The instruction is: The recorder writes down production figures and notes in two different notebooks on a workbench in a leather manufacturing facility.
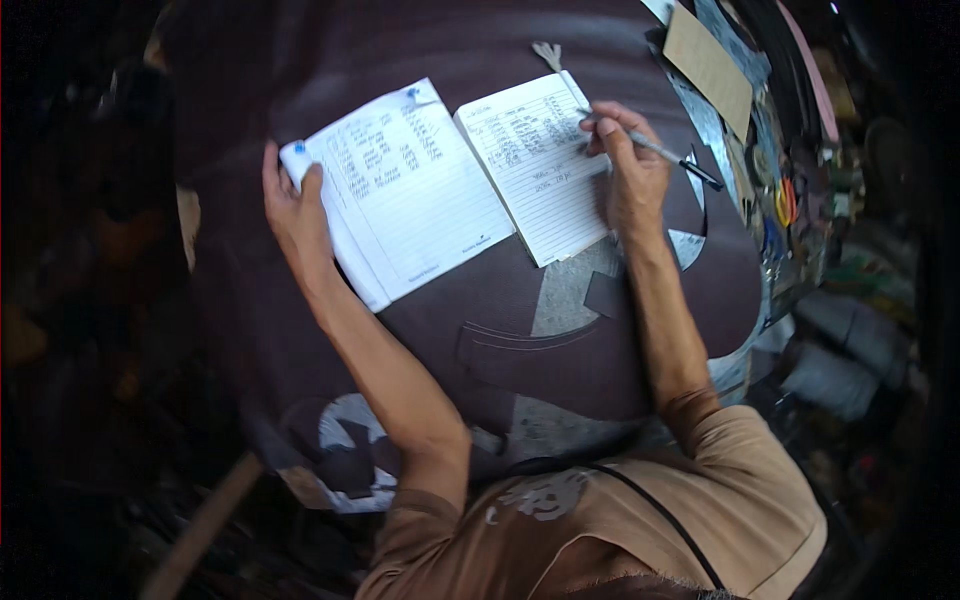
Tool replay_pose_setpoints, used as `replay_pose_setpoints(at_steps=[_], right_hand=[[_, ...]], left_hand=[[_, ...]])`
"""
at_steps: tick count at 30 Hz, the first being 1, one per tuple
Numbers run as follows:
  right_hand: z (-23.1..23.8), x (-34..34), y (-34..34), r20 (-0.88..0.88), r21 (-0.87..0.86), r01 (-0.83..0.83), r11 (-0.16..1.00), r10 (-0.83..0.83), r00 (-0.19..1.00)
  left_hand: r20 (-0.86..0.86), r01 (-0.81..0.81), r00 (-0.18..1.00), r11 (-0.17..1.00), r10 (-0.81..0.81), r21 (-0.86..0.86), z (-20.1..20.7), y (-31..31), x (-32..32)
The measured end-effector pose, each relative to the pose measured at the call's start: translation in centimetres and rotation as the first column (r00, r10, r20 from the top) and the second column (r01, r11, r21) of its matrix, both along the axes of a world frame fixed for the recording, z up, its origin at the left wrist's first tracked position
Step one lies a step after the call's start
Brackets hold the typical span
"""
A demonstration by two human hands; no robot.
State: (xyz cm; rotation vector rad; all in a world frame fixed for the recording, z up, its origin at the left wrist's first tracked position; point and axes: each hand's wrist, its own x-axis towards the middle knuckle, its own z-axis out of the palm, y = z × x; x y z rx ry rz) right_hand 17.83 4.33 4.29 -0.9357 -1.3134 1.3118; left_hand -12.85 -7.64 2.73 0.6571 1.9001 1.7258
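An open notebook point(420, 215) with ruled white pages lies tilted in front of me, handwritten lists in the upper part of both pages. My left hand point(298, 210) grips its left edge, thumb on top of the pages and fingers around the outer side. A pen point(655, 148) with a pale barrel and a dark end sits pinched in my right hand point(636, 175). Its tip is over the right page, near the outer edge of the writing; whether it touches the paper I cannot tell. A grey ribbon tassel point(547, 55) sticks out above the notebook.
Dark brown leather-like sheet point(480, 375) covers the work surface, with cut-outs baring a grey patch point(565, 290). A tan cardboard piece point(708, 72) lies at the far right. Orange handles point(786, 202) show among clutter at the right edge. Lower left, a wooden bar point(205, 525) slants down.
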Motion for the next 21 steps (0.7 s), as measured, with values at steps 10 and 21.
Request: replay_pose_setpoints(at_steps=[10,21], right_hand=[[-1.6,3.6,3.0,0.246,0.015,0.166,0.986,-0.164,0.955],[-2.3,3.2,2.9,0.330,0.005,0.149,0.989,-0.142,0.933]], left_hand=[[0.049,-0.004,0.999,0.997,0.000,0.083,-1.2,-0.1,-0.4],[0.011,-0.043,0.999,0.998,0.043,0.035,-0.9,-0.3,-0.7]])
